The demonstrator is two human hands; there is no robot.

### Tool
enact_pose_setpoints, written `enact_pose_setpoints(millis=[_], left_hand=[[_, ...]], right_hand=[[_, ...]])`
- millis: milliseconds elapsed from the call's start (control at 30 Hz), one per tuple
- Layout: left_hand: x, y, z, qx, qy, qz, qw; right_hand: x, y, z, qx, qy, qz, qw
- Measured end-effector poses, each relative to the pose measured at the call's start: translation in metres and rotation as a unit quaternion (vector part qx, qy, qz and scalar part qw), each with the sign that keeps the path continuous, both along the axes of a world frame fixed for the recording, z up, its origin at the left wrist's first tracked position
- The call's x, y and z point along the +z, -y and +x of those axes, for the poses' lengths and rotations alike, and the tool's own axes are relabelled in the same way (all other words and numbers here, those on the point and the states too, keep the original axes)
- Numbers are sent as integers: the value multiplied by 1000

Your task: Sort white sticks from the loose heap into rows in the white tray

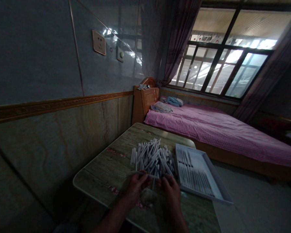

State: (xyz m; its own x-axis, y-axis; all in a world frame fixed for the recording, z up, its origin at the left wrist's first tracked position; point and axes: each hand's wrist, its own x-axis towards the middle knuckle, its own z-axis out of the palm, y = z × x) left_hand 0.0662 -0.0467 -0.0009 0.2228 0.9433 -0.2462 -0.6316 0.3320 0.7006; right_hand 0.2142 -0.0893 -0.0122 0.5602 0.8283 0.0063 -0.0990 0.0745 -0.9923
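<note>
A heap of several thin white sticks [151, 157] lies on a small wood-patterned table [104, 168]. To its right stands a white tray [203, 161] with several sticks laid in rows. My left hand [137, 187] is closed in a pinch on one white stick [143, 174] at the near edge of the heap. My right hand [171, 191] sits beside it with fingers curled at the heap's edge; what it grips is hidden.
A tiled wall with a socket [99, 42] runs along the left. Beyond the table is a bed with a pink checked cover [208, 126] and a wooden headboard [145, 100]. A barred window [220, 71] with curtains is at the back. Grey floor lies to the right.
</note>
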Motion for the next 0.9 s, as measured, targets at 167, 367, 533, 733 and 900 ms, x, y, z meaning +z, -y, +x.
enact_pose_setpoints(millis=[167,367,533,733,900], left_hand=[[-1,1,1,0,-16,18,1000],[-2,1,3,3,-35,34,999],[-4,0,4,13,-36,29,999],[-6,0,3,17,-47,31,998],[-11,-1,3,17,-50,37,998]], right_hand=[[-3,-4,-14,15,-93,21,995],[-7,-1,-16,21,-46,27,998],[-10,-2,-14,7,-46,31,998],[-15,0,-14,-12,-14,53,998],[-14,2,-14,-10,10,41,999]])
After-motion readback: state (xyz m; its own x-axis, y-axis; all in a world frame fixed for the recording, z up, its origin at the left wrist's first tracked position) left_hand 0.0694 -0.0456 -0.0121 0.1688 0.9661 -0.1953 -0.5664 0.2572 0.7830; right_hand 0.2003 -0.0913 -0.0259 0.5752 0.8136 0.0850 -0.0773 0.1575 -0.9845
